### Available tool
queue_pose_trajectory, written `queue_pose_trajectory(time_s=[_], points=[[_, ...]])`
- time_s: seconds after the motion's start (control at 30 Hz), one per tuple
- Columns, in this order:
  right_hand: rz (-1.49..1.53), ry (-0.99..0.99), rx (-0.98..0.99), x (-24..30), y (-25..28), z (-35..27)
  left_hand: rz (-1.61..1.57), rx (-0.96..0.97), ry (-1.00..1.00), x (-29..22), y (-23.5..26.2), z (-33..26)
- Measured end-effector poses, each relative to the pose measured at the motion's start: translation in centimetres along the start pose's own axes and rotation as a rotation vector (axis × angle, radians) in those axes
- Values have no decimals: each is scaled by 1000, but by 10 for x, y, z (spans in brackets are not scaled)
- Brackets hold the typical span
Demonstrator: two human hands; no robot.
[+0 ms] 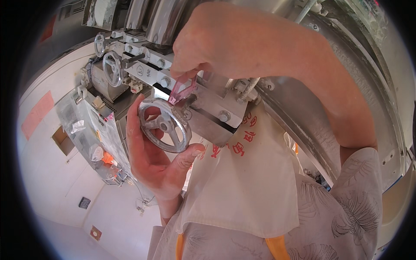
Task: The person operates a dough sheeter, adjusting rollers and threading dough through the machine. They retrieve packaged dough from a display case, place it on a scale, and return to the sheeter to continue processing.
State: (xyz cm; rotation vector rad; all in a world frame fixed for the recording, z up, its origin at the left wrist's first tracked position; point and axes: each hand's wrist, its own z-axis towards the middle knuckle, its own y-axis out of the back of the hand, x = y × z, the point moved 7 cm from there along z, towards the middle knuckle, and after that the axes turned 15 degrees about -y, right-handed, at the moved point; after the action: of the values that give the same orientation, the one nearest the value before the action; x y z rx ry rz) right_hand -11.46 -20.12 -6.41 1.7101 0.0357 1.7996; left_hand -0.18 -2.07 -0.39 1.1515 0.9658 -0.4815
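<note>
My left hand (151, 162) is wrapped around the rim of a metal handwheel (164, 125), its thumb under the lower edge. The wheel has several spokes and sits on a threaded shaft (190, 101) that goes into a steel bracket block (208, 108) with bolts. My right hand (197, 41) reaches over from above, fingers bent down and closed on a pink see-through plastic piece (183, 89) against the bracket, just behind the wheel. Part of that piece is hidden under the fingers, so its full shape cannot be told.
Two more handwheels (113, 68) stand along the same machine at the upper left. Shiny steel rollers (167, 24) lie behind the bracket. A beige apron (242, 190) hangs close below it. A long metal machine edge (303, 134) runs down the right. A cluttered worktable (84, 130) stands farther left.
</note>
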Motion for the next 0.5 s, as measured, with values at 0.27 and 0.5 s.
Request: queue_pose_trajectory(time_s=[0.27, 0.5], points=[[-95, -8, 29, 5, 2, 0, -23, -19, 12, -3, -2, 0], [-127, -135, 108, 5, 2, 1, -32, -32, 14, -4, -3, 1]])
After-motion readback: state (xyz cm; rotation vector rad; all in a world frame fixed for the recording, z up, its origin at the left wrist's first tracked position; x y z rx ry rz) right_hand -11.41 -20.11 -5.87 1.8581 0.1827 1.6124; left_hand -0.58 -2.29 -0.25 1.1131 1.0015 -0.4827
